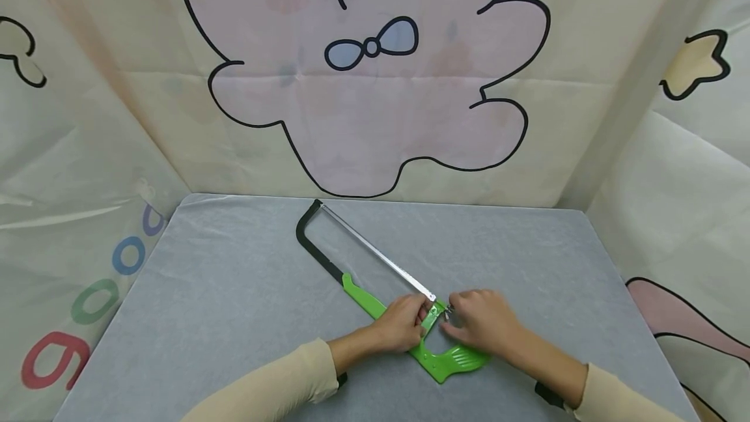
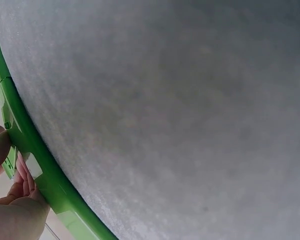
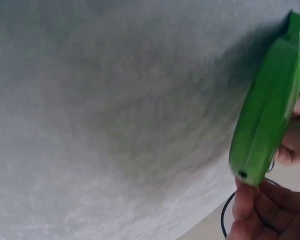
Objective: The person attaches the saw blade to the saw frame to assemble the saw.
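Note:
A hacksaw point(image 1: 375, 308) lies diagonally on the table, with a green handle point(image 1: 448, 362), a black curved frame end and a silver blade point(image 1: 381, 256). The blade runs from the far tip of the frame to the green front guard. My left hand point(image 1: 401, 323) grips that guard just below the blade's near end. At the other side of the guard, my right hand point(image 1: 483, 321) has thumb and index finger at a small metal wing nut point(image 1: 448, 312). In the left wrist view the green frame point(image 2: 65, 185) crosses the lower left; in the right wrist view the handle point(image 3: 265, 110) stands beside fingers.
A grey cloth covers the table point(image 1: 246, 318). Behind it hangs a pale curtain point(image 1: 375, 103) with a cartoon animal and bow tie; printed side curtains point(image 1: 64, 213) stand left and right. Dark bands show at both wrists.

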Demonstrator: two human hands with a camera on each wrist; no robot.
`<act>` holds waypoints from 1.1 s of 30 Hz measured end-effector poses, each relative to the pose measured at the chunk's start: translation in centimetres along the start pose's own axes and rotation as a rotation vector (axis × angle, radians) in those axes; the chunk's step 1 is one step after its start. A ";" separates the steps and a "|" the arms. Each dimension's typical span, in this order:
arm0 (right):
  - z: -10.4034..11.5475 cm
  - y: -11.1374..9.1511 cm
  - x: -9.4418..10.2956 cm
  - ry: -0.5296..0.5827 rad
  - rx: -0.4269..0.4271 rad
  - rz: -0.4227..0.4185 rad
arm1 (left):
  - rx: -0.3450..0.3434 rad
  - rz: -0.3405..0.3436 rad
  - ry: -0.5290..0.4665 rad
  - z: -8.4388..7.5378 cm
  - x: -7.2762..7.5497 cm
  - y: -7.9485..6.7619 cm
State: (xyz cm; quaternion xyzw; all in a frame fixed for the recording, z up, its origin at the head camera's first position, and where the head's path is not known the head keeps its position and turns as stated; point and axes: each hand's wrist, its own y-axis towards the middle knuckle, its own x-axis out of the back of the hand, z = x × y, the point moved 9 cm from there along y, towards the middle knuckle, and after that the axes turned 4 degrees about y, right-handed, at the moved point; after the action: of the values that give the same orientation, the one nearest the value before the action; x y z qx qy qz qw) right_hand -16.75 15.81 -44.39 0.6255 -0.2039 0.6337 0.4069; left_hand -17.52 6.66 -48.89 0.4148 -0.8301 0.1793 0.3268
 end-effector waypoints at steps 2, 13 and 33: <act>0.2 0.0 0.0 -0.010 -0.006 0.001 | -0.002 0.002 -0.004 0.0 0.0 0.0; 0.1 -0.1 0.1 -0.040 -0.028 -0.002 | -0.019 -0.005 0.005 -0.3 0.1 -0.1; 0.0 -0.2 -0.6 0.028 -0.009 0.045 | -0.012 -0.002 -0.011 0.0 -0.1 0.1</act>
State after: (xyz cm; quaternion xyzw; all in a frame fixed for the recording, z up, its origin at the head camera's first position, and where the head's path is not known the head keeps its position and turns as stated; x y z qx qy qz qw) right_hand -16.69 15.81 -44.97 0.6100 -0.2153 0.6504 0.3982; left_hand -17.57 6.83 -48.96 0.4144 -0.8327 0.1715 0.3248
